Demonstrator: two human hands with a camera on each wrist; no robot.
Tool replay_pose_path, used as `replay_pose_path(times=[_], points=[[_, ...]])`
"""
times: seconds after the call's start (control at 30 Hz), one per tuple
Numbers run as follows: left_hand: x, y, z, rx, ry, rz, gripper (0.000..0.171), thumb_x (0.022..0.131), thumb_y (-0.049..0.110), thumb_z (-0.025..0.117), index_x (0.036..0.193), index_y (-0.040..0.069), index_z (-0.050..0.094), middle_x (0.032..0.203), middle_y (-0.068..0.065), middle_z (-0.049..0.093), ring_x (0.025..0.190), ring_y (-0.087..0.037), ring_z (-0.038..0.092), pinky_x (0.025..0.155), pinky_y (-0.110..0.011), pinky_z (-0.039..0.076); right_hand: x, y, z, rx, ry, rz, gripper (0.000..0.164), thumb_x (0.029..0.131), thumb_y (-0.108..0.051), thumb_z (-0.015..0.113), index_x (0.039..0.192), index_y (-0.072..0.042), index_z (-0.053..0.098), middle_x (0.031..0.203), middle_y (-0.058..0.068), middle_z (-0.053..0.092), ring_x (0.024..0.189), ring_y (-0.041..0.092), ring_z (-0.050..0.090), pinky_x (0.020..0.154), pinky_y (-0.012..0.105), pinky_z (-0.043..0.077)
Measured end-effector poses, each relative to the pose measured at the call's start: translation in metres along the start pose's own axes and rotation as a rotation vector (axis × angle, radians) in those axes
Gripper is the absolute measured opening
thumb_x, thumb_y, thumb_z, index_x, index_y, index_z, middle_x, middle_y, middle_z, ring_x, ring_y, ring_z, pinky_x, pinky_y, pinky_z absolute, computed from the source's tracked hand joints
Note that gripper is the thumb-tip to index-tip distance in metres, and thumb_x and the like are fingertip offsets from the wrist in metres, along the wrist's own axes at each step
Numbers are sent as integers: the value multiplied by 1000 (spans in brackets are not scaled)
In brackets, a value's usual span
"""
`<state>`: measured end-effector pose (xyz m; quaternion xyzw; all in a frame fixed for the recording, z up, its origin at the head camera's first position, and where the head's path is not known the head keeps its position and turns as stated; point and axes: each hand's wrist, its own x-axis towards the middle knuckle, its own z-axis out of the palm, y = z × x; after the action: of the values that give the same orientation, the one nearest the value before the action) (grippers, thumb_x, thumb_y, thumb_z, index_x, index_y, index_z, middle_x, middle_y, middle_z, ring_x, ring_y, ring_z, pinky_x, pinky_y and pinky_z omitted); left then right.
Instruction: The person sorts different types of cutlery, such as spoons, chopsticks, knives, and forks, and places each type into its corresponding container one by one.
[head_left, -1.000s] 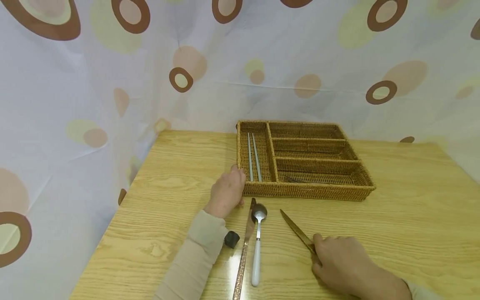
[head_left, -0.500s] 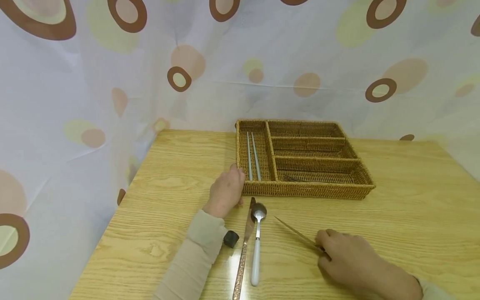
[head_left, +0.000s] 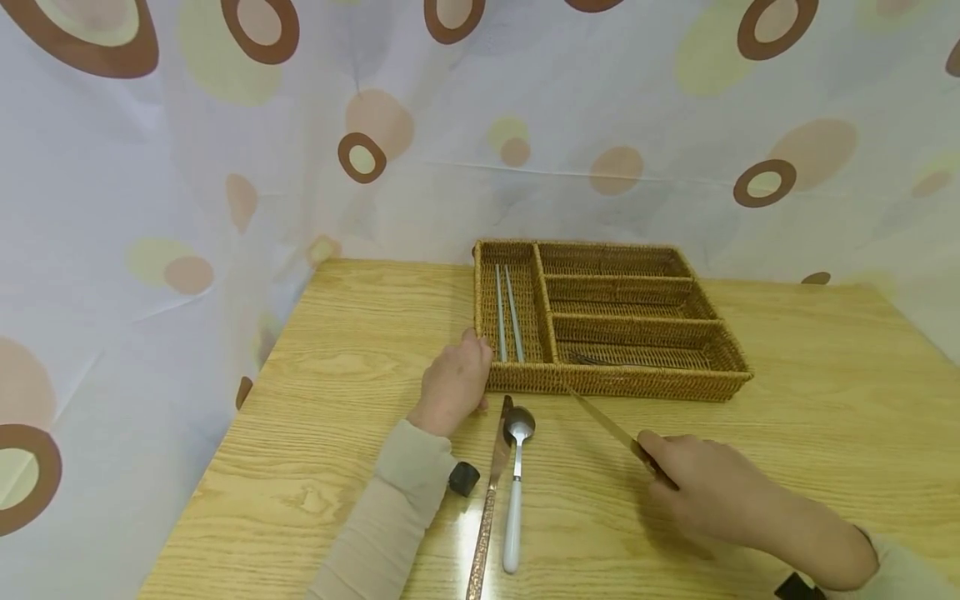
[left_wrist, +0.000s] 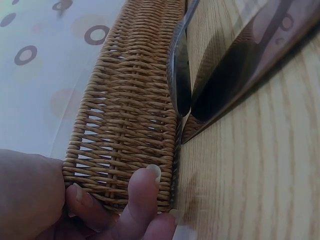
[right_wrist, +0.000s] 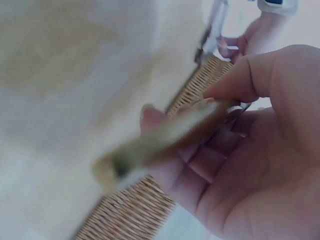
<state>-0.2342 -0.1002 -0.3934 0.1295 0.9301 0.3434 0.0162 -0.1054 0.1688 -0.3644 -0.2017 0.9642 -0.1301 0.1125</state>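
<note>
My left hand (head_left: 453, 382) grips the near left corner of the wicker cutlery tray (head_left: 615, 383); in the left wrist view its fingertips (left_wrist: 142, 192) curl round that corner. My right hand (head_left: 723, 487) pinches a knife (head_left: 615, 429) by the handle, raised above the table, its blade pointing up-left to the tray's front wall. In the right wrist view the knife handle (right_wrist: 170, 135) lies blurred between thumb and fingers. A pair of pale chopsticks (head_left: 512, 312) lies in the tray's left compartment. A dark fork (head_left: 588, 360) is in the nearest right-hand compartment.
Between my hands, a table knife (head_left: 486, 521) with a patterned copper-coloured handle lies on the wooden table (head_left: 337, 367). A white-handled spoon (head_left: 513, 517) lies beside it, its bowl close to the blade. Patterned cloth (head_left: 555, 108) hangs behind the table.
My right hand has lifted the knife and moved forward and slightly right, bringing its tip up to the tray's front wall in view. The left hand and tray have stayed in place.
</note>
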Motion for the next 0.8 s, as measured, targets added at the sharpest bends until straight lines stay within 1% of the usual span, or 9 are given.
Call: replay_pose_path(times=[0.03, 0.17, 0.27, 0.37, 0.43, 0.5, 0.6, 0.7, 0.8], points=[[0, 0, 0, 1, 1, 2, 41, 102, 32, 20, 107, 1, 46, 49, -2, 54, 37, -11, 51, 38, -33, 42, 2, 0, -5, -3, 5, -6, 8, 87, -12, 55, 88, -12, 47, 58, -7, 38, 47, 6, 30, 41, 23, 29], [0, 0, 0, 3, 3, -4, 40, 102, 32, 20, 106, 1, 46, 49, -2, 54, 37, -11, 50, 38, -32, 42, 11, -1, -23, -3, 28, -69, 17, 88, -11, 56, 81, -15, 42, 60, -5, 37, 49, 5, 32, 43, 22, 32], [0, 0, 1, 5, 5, -7, 41, 102, 32, 21, 108, 0, 46, 49, -2, 54, 36, -11, 50, 37, -32, 42, 18, -1, -36, -20, 45, -118, 12, 87, -9, 58, 87, -13, 47, 68, -6, 43, 53, 5, 36, 44, 22, 35], [0, 1, 1, 3, 6, -9, 38, 102, 30, 22, 105, 1, 46, 50, -3, 54, 36, -11, 50, 38, -32, 42, 25, -1, -47, -38, 47, -144, 11, 86, -7, 58, 95, -11, 52, 72, -7, 48, 55, 4, 40, 45, 22, 38], [0, 1, 1, 3, 4, -12, 36, 102, 30, 22, 103, 2, 46, 50, -3, 54, 36, -11, 50, 38, -33, 43, 30, 0, -53, -39, 38, -151, 15, 86, -7, 57, 101, -11, 54, 72, -8, 51, 53, 3, 41, 44, 22, 38], [0, 2, 1, -3, -1, -14, 37, 102, 30, 22, 105, 2, 46, 50, -3, 55, 37, -11, 51, 38, -33, 43, 35, 0, -58, -36, 23, -141, 15, 88, -7, 54, 103, -11, 55, 69, -9, 51, 50, 4, 40, 43, 23, 38], [-1, 2, 0, -13, -6, -15, 41, 102, 32, 20, 111, -1, 44, 51, -3, 55, 37, -11, 51, 38, -33, 43, 44, 2, -66, -43, 34, -143, 14, 88, -7, 53, 102, -11, 55, 64, -8, 49, 47, 5, 37, 41, 24, 36], [-1, 2, 0, -19, -4, -15, 42, 102, 32, 20, 112, -1, 44, 51, -4, 55, 37, -12, 51, 38, -33, 43, 55, 7, -74, -47, 62, -131, 10, 89, -8, 52, 99, -9, 55, 62, -4, 46, 46, 7, 37, 41, 25, 34], [-1, 1, 0, -14, 0, -13, 39, 102, 32, 19, 106, 2, 45, 51, -3, 55, 37, -11, 51, 38, -33, 43, 68, 13, -79, -59, 105, -111, 6, 90, -8, 49, 93, -9, 54, 61, -2, 45, 48, 9, 37, 43, 27, 34]])
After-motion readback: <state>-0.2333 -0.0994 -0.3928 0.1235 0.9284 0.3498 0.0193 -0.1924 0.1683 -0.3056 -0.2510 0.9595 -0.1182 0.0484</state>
